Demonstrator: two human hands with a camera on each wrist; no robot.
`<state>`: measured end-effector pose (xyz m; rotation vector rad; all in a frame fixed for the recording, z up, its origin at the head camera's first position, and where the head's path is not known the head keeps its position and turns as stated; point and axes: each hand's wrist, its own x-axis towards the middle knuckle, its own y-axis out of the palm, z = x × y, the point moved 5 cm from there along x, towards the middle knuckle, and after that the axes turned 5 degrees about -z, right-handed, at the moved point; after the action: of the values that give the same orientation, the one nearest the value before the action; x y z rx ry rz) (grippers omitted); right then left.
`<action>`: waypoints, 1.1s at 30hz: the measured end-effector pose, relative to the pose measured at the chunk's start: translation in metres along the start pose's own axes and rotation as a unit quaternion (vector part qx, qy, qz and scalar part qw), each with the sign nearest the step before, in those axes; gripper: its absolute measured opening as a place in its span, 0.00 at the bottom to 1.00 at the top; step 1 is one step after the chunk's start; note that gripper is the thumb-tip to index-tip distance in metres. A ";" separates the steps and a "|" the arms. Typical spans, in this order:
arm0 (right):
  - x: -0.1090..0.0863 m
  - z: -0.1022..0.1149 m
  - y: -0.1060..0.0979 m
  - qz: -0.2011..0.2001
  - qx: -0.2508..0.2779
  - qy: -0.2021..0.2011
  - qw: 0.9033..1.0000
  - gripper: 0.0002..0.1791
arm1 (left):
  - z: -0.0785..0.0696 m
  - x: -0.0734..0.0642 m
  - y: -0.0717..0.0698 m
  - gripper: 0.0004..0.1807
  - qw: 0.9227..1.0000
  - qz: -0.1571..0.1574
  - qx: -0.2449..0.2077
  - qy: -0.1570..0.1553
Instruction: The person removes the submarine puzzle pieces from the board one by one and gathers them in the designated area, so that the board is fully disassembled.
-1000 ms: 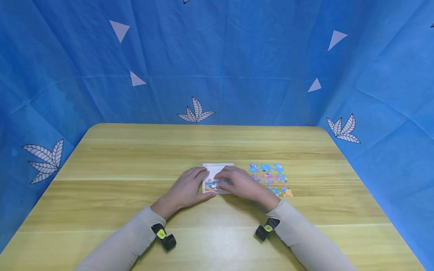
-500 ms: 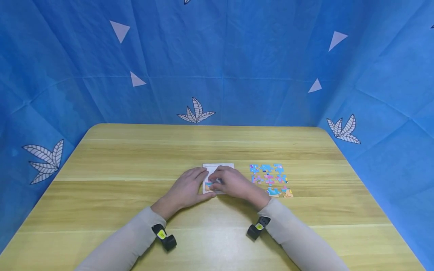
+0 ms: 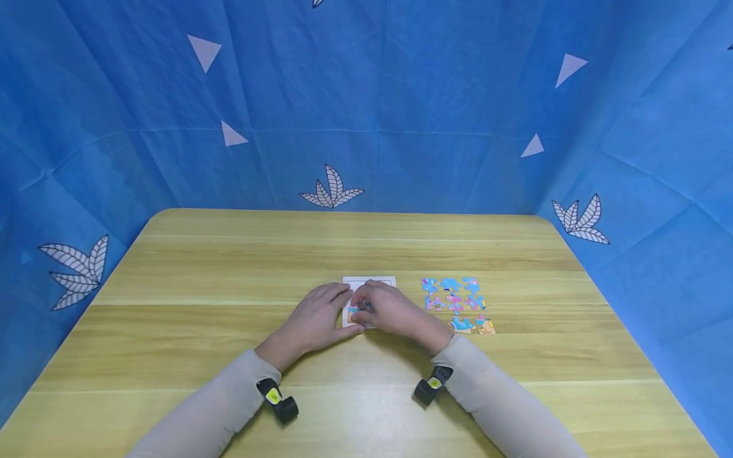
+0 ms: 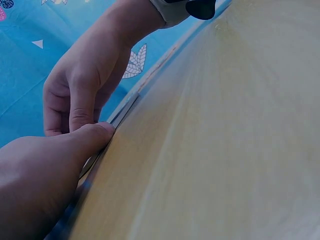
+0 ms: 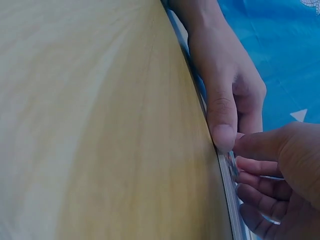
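Observation:
A white-framed puzzle board [image 3: 371, 278] lies flat at the middle of the table, its lower part covered by both hands. My left hand [image 3: 314, 319] holds the board at its left side, with the thumb [image 5: 222, 135] along the near edge and the fingers by the left edge. Over the board's lower left, my right hand [image 3: 392, 310] has its thumb and curled fingers [image 5: 262, 192] close together at a small colourful puzzle piece [image 5: 230, 162], mostly hidden by the fingers. Part of a beach picture [image 3: 352, 313] shows in the board's lower-left corner beside the right fingertips.
Several loose puzzle pieces [image 3: 454, 300], blue, pink and sandy, lie in rough rows to the right of the board. The wooden table [image 3: 229, 254] has a blue patterned cloth [image 3: 378, 95] around its back and sides. Each wrist wears a black strap camera [image 3: 277, 399].
My right hand has moved left across the board to its lower-left part, and its thumb and fingers have come closer together. The left hand and the loose pieces have stayed put.

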<state>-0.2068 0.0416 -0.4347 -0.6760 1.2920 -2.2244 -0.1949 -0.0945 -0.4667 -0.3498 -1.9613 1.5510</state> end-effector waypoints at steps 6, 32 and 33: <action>0.001 -0.001 0.001 0.001 0.000 0.012 1.000 0.11 | -0.001 0.000 -0.002 0.46 1.000 0.000 -0.001 0.001; -0.008 -0.009 -0.016 -0.058 0.095 0.019 0.994 0.04 | -0.002 -0.001 -0.001 0.46 1.000 -0.008 0.000 -0.001; -0.010 -0.010 -0.018 -0.059 0.096 0.023 0.993 0.04 | -0.002 -0.001 -0.001 0.46 1.000 -0.009 0.001 -0.001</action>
<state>-0.2083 0.0621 -0.4246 -0.6467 1.0662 -2.4335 -0.1929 -0.0936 -0.4660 -0.3295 -1.9597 1.5428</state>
